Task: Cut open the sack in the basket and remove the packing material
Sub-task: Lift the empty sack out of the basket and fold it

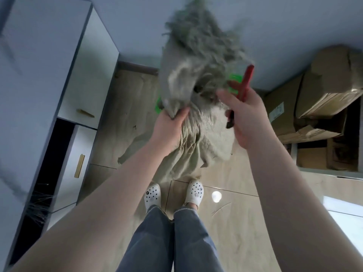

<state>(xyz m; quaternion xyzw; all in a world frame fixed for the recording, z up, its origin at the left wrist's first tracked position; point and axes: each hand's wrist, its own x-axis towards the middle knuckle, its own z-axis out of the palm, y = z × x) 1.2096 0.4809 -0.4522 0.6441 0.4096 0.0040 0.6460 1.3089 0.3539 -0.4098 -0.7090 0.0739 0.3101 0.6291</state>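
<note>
Sack (188, 146) hangs bunched in the left hand (170, 122)'s tight grip; right hand (245, 112) grips what look like red-handled scissors (245, 83), blurred.

- I see a dull grey-green sack (188, 154), plain, no print.
- The shredded stuffing (202, 42) looks grey-green too, blurred.
- I hold red-handled scissors (246, 83).
- Bright green basket (233, 79) shows behind.
- Cabinets (59, 75) are pale blue-grey with gold handles.
- Boxes (324, 95) are brown.
- My clogs (152, 195) are white, jeans (167, 242) blue.
- Floor (245, 183) is beige, veined.
</note>
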